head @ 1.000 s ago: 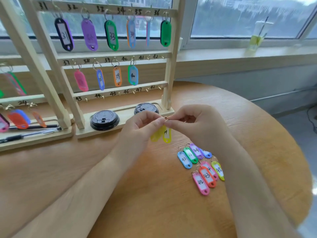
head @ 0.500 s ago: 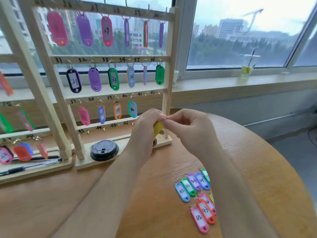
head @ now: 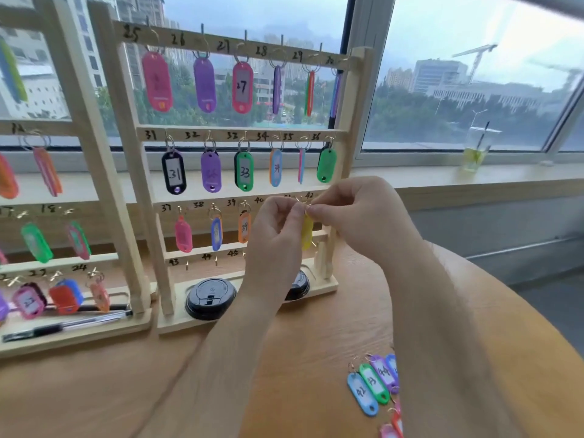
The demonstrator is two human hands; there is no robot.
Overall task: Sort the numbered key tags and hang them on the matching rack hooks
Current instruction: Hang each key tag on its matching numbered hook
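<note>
Pale wood runs under everything: the round tabletop (head: 94, 390) carries two ladder-like racks standing side by side, the left rack (head: 91, 147) and just beside it the right rack (head: 151, 216), whose rails are numbered from 25 at the top down into the forties. Tags hang along its first two rails and under 37, 38 and 39 on the third. My arms reach up from the near edge to that third rail. My left grip (head: 275, 235) and my right grip (head: 357, 213) meet fingertip to fingertip just below the written 42. Both are narrowed to a pinch on the top of the yellow tag (head: 307, 232), which hangs straight down from them in front of the rail. A black lid (head: 210, 298) sits in the right rack's base, and a second one is half hidden behind my left forearm. A pen (head: 63, 325) lies on the left rack's base. Loose tags (head: 374, 384) lie bunched on the tabletop beside my right forearm, with 42, 43 and 44 readable. The metal ring (head: 306, 206) shows between my fingertips; I cannot tell whether it is on a hook.
</note>
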